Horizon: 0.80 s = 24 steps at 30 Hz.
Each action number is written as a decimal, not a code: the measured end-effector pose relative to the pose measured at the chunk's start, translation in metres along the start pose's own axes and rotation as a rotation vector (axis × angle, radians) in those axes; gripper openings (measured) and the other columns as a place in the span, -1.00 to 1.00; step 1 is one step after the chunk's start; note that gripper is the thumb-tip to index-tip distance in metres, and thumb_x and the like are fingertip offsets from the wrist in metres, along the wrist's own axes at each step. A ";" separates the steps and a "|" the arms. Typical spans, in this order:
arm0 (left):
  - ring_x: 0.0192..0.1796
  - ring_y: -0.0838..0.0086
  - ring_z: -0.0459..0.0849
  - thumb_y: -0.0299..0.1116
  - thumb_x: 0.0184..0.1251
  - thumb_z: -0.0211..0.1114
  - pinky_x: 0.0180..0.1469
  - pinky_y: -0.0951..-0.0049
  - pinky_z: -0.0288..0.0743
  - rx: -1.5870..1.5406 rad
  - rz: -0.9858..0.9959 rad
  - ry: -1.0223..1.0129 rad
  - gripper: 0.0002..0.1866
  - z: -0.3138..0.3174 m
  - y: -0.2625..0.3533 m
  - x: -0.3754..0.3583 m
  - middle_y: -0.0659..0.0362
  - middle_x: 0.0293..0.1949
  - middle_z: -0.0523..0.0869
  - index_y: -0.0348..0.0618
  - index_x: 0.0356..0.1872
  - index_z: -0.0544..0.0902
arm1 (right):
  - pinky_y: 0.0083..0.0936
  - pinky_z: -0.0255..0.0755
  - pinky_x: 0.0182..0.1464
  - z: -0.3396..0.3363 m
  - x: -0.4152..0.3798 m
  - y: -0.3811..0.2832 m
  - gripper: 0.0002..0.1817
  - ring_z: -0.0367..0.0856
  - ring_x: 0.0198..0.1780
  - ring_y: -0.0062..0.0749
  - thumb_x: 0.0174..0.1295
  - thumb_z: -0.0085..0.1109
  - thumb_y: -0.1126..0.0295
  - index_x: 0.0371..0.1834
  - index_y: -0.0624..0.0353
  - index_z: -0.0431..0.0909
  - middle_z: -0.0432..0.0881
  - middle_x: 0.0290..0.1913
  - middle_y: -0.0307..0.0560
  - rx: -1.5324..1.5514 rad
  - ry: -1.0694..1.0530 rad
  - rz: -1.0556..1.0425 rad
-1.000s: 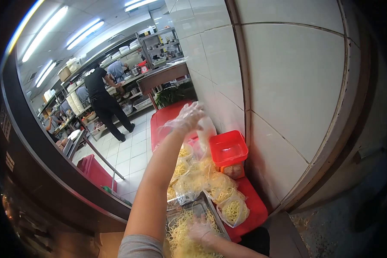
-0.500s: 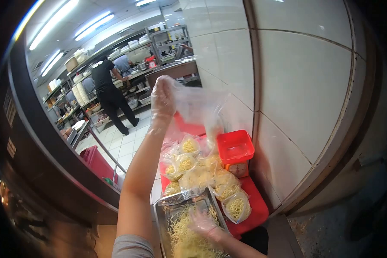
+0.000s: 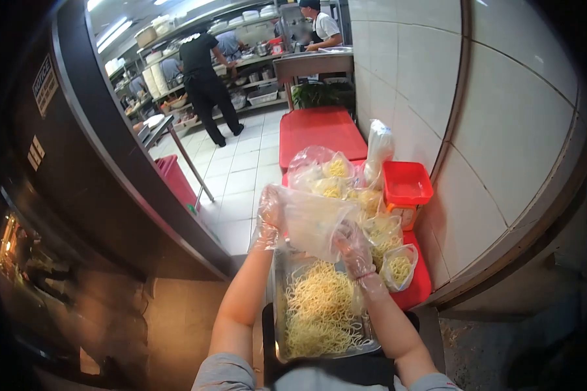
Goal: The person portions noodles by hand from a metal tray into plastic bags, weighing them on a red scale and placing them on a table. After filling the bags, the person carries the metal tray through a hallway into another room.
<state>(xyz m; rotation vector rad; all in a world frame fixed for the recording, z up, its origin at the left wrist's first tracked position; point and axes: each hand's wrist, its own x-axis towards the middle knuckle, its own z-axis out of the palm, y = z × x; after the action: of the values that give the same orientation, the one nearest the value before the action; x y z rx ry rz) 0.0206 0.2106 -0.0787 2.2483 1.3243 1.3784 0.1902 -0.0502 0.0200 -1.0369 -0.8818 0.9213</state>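
A clear plastic bag point(image 3: 310, 221) is stretched between my two gloved hands above the near tray. My left hand point(image 3: 269, 216) grips its left side, fingers closed. My right hand point(image 3: 354, 251) pinches the bag's right side. Below them, loose yellow noodles point(image 3: 323, 303) fill much of a metal tray point(image 3: 280, 326). Several bags of noodles point(image 3: 399, 266) stand just beyond and to the right of the tray. A red plastic tub point(image 3: 407, 184) rests on an orange scale point(image 3: 404, 214), and a bundle of clear plastic point(image 3: 379, 144) stands behind it.
A red surface point(image 3: 319, 137) extends behind the noodle bags. White tiled wall point(image 3: 417, 85) bounds the right, a dark door panel point(image 3: 104, 169) the left. Beyond, a person in black point(image 3: 205, 85) and another in an apron point(image 3: 323, 29) are near shelves. A pink bin point(image 3: 176, 182) stands left.
My left hand has lowered with the bag. My right hand has left the noodles and now holds the bag's other side. The view has shifted, bringing the apron-wearing person into sight.
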 end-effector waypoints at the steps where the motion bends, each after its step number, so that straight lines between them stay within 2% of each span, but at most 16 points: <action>1: 0.35 0.22 0.38 -0.22 0.55 -0.11 0.40 0.39 0.21 -0.261 -0.075 -0.090 -0.48 -0.010 -0.003 -0.010 -0.10 0.29 0.43 -0.45 0.32 0.26 | -0.47 0.46 -0.21 -0.004 0.007 0.014 -0.72 0.56 -0.30 -0.45 0.31 0.16 0.32 -0.05 0.29 0.51 0.60 -0.30 -0.21 -0.007 -0.055 0.063; 2: 0.35 0.21 0.38 -0.32 0.48 -0.06 0.39 0.38 0.20 0.051 0.063 -0.198 -0.51 -0.039 0.015 -0.021 -0.08 0.28 0.44 -0.41 0.33 0.27 | -0.47 0.47 -0.27 -0.007 0.013 0.021 -0.76 0.55 -0.35 -0.45 0.30 0.15 0.34 -0.10 0.28 0.54 0.60 -0.35 -0.23 -0.011 -0.109 0.126; 3: 0.34 0.20 0.37 -0.41 0.41 -0.02 0.39 0.37 0.19 0.349 0.230 -0.263 -0.51 -0.069 0.035 -0.031 -0.07 0.27 0.44 -0.37 0.33 0.29 | -0.42 0.46 -0.33 -0.008 0.019 0.018 -0.83 0.55 -0.42 -0.40 0.28 0.14 0.39 -0.20 0.27 0.55 0.60 -0.42 -0.20 -0.049 -0.072 0.050; 4: 0.32 0.17 0.39 -0.46 0.35 -0.01 0.39 0.34 0.19 0.029 0.002 -0.174 -0.49 -0.090 0.049 -0.038 -0.08 0.24 0.46 -0.31 0.33 0.31 | -0.38 0.46 -0.40 -0.011 0.026 0.014 -0.89 0.54 -0.49 -0.34 0.26 0.12 0.43 -0.29 0.26 0.56 0.60 -0.48 -0.18 -0.089 -0.034 -0.023; 6: 0.27 0.11 0.44 -0.55 0.24 0.01 0.39 0.28 0.19 -0.605 -0.448 0.041 -0.44 -0.116 0.072 -0.038 -0.11 0.18 0.49 -0.20 0.33 0.34 | -0.30 0.49 -0.33 -0.021 0.043 0.006 -0.91 0.59 -0.44 -0.14 0.19 0.11 0.47 -0.29 0.26 0.52 0.62 -0.42 0.02 -0.768 0.169 -0.406; 8: 0.22 0.10 0.48 -0.55 0.21 0.03 0.33 0.24 0.25 -0.226 0.094 0.118 -0.50 -0.162 0.129 -0.041 -0.12 0.11 0.53 -0.14 0.24 0.45 | -0.27 0.44 -0.35 -0.013 0.049 -0.011 -0.88 0.58 -0.40 -0.08 0.16 0.11 0.48 -0.25 0.23 0.49 0.58 -0.41 0.07 -0.990 0.085 -0.635; 9: 0.20 0.10 0.50 -0.54 0.20 0.04 0.31 0.24 0.27 -0.097 0.268 0.087 -0.54 -0.173 0.151 -0.045 -0.12 0.08 0.55 -0.13 0.18 0.50 | -0.26 0.42 -0.37 -0.007 0.049 -0.017 -0.86 0.58 -0.39 -0.05 0.14 0.10 0.49 -0.23 0.22 0.48 0.56 -0.40 0.10 -1.096 0.039 -0.750; 10: 0.18 0.11 0.51 -0.53 0.20 0.05 0.28 0.24 0.30 0.023 0.446 0.074 -0.58 -0.185 0.174 -0.049 -0.12 0.05 0.57 -0.12 0.12 0.54 | -0.22 0.42 -0.34 0.001 0.048 -0.018 -0.86 0.57 -0.35 0.02 0.13 0.10 0.49 -0.24 0.22 0.47 0.55 -0.37 0.14 -1.070 -0.061 -0.755; 11: 0.17 0.11 0.53 -0.51 0.20 0.07 0.26 0.25 0.33 0.075 0.525 -0.005 -0.63 -0.180 0.199 -0.058 -0.11 0.02 0.58 -0.14 0.05 0.58 | -0.19 0.43 -0.30 0.011 0.044 -0.017 -0.85 0.56 -0.31 0.09 0.11 0.10 0.49 -0.24 0.22 0.46 0.54 -0.34 0.18 -1.041 -0.164 -0.756; 12: 0.15 0.11 0.53 -0.50 0.19 0.09 0.23 0.26 0.35 0.079 0.464 -0.086 -0.66 -0.176 0.200 -0.065 -0.11 0.01 0.59 -0.15 0.01 0.61 | -0.15 0.43 -0.27 0.021 0.039 -0.015 -0.85 0.55 -0.27 0.16 0.10 0.09 0.49 -0.25 0.23 0.45 0.53 -0.32 0.22 -1.009 -0.268 -0.757; 16: 0.07 0.05 0.58 -0.47 0.11 0.18 0.09 0.21 0.47 0.053 0.024 -0.316 -0.73 -0.145 0.153 -0.086 -0.12 0.00 0.61 -0.20 -0.13 0.64 | -0.17 0.42 -0.29 0.037 0.010 -0.026 -0.84 0.59 -0.31 -0.02 0.11 0.14 0.52 -0.24 0.20 0.44 0.53 -0.36 0.15 -0.936 -0.394 -0.574; 17: 0.02 0.02 0.60 -0.49 0.05 0.21 0.04 0.17 0.51 0.095 0.040 -0.312 -0.74 -0.138 0.129 -0.091 -0.14 0.00 0.61 -0.20 -0.18 0.65 | -0.29 0.50 -0.23 0.031 0.007 -0.026 -0.70 0.65 -0.21 -0.19 0.16 0.25 0.44 -0.06 0.20 0.45 0.59 -0.25 0.10 -0.955 -0.495 -0.354; 18: -0.03 -0.01 0.63 -0.50 0.00 0.24 0.00 0.14 0.54 0.135 0.055 -0.309 -0.76 -0.132 0.115 -0.095 -0.15 0.01 0.61 -0.21 -0.23 0.66 | -0.31 0.50 -0.14 0.023 0.004 -0.015 -0.62 0.64 -0.14 -0.15 0.17 0.26 0.35 0.01 0.23 0.43 0.60 -0.20 0.11 -0.873 -0.482 -0.267; 20: -0.06 -0.06 0.62 -0.53 0.03 0.21 -0.03 0.10 0.53 0.158 0.063 -0.178 -0.68 -0.126 0.103 -0.124 -0.17 0.00 0.59 -0.25 -0.11 0.61 | -0.34 0.49 0.05 0.006 -0.006 0.017 -0.44 0.63 -0.01 -0.08 0.19 0.27 0.17 0.16 0.28 0.39 0.61 -0.09 0.14 -0.708 -0.456 -0.098; 21: -0.08 -0.09 0.62 -0.55 0.05 0.19 -0.04 0.08 0.52 0.171 0.069 -0.102 -0.64 -0.124 0.098 -0.137 -0.18 0.00 0.59 -0.27 -0.04 0.58 | -0.30 0.29 0.31 -0.004 -0.011 0.019 -0.04 0.42 0.29 -0.02 0.09 0.29 -0.15 0.41 0.23 0.13 0.41 0.24 0.26 -0.848 -0.484 -0.071; 24: -0.11 -0.12 0.63 -0.53 0.16 0.16 -0.05 0.10 0.49 -0.021 0.016 -0.035 -0.56 -0.103 0.072 -0.174 -0.18 -0.02 0.62 -0.31 0.13 0.50 | -0.04 0.02 0.44 -0.032 -0.048 0.096 0.25 0.07 0.46 0.23 -0.11 0.32 -0.34 0.52 0.16 -0.08 0.13 0.42 0.34 -1.374 -0.383 0.338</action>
<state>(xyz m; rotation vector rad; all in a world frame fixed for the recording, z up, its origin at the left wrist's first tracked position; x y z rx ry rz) -0.0478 0.0072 -0.0894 2.2631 1.2776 1.3453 0.1835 -0.0810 -0.0875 -2.2651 -1.7811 0.7298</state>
